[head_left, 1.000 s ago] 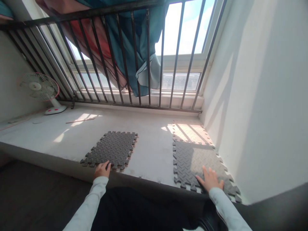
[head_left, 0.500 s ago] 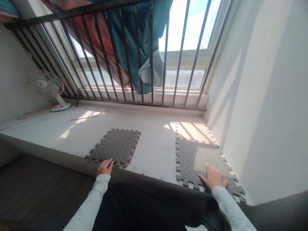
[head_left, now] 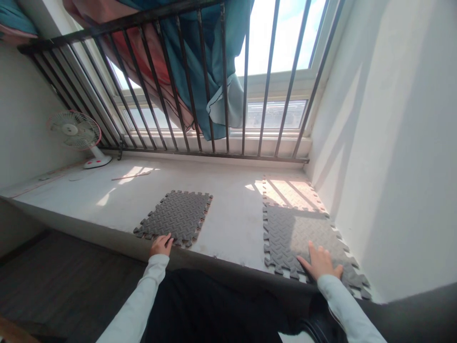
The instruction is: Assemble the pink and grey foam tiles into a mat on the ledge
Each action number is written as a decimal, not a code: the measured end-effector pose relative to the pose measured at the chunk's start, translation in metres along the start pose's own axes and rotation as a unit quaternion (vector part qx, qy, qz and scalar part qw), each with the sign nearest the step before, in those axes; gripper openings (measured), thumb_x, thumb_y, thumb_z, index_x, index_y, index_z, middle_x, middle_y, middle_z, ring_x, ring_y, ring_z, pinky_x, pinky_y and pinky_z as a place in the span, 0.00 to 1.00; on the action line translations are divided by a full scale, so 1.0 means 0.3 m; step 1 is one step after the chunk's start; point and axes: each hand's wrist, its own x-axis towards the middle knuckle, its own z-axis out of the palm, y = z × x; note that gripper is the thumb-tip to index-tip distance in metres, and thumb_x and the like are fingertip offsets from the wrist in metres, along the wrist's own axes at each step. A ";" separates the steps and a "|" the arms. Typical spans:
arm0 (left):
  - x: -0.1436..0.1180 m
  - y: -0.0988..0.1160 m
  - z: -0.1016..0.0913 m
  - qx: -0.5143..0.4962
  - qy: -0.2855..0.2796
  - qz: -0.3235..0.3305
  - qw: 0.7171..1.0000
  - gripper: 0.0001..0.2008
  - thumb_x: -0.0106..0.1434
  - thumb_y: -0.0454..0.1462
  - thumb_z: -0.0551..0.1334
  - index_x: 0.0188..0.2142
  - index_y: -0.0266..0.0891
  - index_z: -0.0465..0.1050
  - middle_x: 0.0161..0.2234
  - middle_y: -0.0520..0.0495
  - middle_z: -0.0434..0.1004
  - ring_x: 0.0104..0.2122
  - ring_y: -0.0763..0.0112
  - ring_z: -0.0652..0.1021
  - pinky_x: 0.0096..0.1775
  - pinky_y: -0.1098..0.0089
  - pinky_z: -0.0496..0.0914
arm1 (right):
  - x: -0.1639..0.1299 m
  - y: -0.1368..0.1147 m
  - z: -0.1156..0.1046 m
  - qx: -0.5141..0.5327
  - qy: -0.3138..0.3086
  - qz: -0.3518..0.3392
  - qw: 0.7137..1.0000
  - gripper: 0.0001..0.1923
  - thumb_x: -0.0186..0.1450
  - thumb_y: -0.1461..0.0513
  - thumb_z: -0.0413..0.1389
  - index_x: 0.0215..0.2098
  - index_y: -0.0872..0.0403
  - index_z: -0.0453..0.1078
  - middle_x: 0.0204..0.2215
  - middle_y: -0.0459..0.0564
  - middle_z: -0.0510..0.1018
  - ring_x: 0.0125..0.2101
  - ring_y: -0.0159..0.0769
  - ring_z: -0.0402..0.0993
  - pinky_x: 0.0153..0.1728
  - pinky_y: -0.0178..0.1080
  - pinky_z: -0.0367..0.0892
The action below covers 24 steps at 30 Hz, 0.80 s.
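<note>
My left hand (head_left: 161,245) is closed at the near edge of a dark grey foam mat tile (head_left: 178,214), fingers curled over its front rim. This tile has a ribbed top and jigsaw edges, with a thin reddish layer showing along its side. My right hand (head_left: 320,263) lies spread and open on another grey foam tile (head_left: 285,238), by the right wall. Behind that one, a pinkish sunlit foam tile (head_left: 291,193) adjoins its far edge.
Both tiles' ledge (head_left: 232,224) is white, with a drop at its front edge. A dark metal railing (head_left: 214,155) runs along the window, curtains (head_left: 221,71) hanging behind it. A white fan (head_left: 96,157) stands at the far left. A thin strip (head_left: 131,176) lies on the ledge.
The view has shifted slightly, moving the left part of the scene rightward. Both hands keep about the same places on their tiles.
</note>
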 end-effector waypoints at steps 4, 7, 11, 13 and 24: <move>0.001 0.069 -0.044 0.079 0.005 0.004 0.997 0.17 0.57 0.41 0.51 0.40 0.39 0.73 0.42 0.41 0.70 0.40 0.60 0.70 0.38 0.64 0.65 | 0.009 0.008 0.022 0.006 0.010 -0.009 1.000 0.34 0.59 0.46 0.38 0.59 0.52 0.45 0.56 0.62 0.54 0.56 0.52 0.46 0.45 0.64 0.49; 0.018 0.178 -0.065 0.075 -0.071 0.146 0.984 0.16 0.58 0.39 0.51 0.44 0.43 0.71 0.46 0.44 0.69 0.43 0.63 0.68 0.41 0.65 0.64 | 0.022 0.007 0.028 -0.008 -0.007 0.002 1.000 0.34 0.59 0.46 0.37 0.60 0.50 0.43 0.57 0.61 0.52 0.56 0.53 0.45 0.46 0.66 0.44; 0.063 0.316 -0.044 0.118 -0.278 0.270 0.914 0.17 0.51 0.34 0.58 0.41 0.47 0.71 0.47 0.48 0.69 0.45 0.64 0.68 0.43 0.65 0.64 | 0.019 -0.002 0.009 -0.032 -0.036 0.010 0.999 0.34 0.59 0.46 0.38 0.60 0.50 0.43 0.58 0.61 0.51 0.57 0.51 0.44 0.46 0.66 0.45; 0.088 0.352 -0.020 0.144 -0.322 0.255 0.901 0.17 0.49 0.30 0.58 0.38 0.45 0.73 0.46 0.46 0.69 0.45 0.62 0.69 0.42 0.64 0.65 | 0.005 -0.010 -0.010 -0.036 -0.036 0.007 0.999 0.33 0.59 0.46 0.38 0.59 0.50 0.45 0.58 0.60 0.51 0.57 0.50 0.44 0.47 0.63 0.47; 0.151 0.339 0.062 0.128 -0.330 0.224 0.908 0.10 0.43 0.28 0.57 0.22 0.41 0.74 0.33 0.46 0.75 0.36 0.65 0.74 0.39 0.67 0.65 | -0.028 -0.049 -0.132 -0.038 -0.099 0.028 0.994 0.32 0.59 0.46 0.44 0.59 0.45 0.45 0.58 0.58 0.50 0.57 0.47 0.44 0.47 0.57 0.50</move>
